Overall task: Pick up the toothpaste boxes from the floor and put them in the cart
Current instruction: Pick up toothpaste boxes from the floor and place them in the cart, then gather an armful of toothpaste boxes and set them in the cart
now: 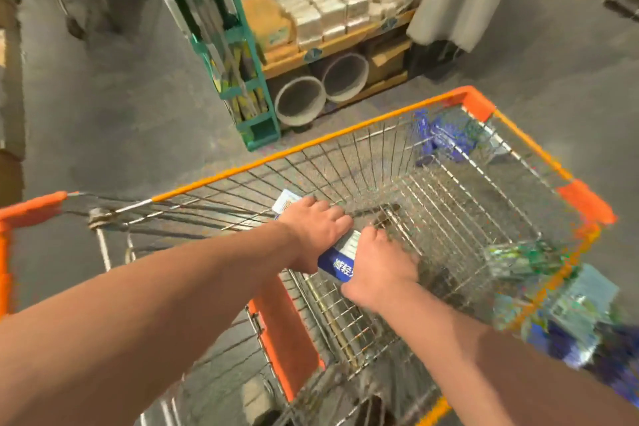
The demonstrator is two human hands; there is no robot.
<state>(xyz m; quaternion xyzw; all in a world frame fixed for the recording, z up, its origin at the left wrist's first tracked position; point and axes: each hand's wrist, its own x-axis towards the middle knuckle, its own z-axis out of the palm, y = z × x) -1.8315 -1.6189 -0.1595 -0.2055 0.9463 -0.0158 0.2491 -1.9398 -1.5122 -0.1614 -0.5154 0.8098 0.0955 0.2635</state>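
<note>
Since both hands are down in the cart (276,156), I've got the box (336,261) gripped: left hand (316,228) curled over its middle, right hand (380,268) wrapping its near end, by the handle edge.

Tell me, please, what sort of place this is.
Most likely a shop or warehouse store: a wire shopping cart with orange trim, a low shelf stacked with wrapped packs, and a green display rack.
</note>
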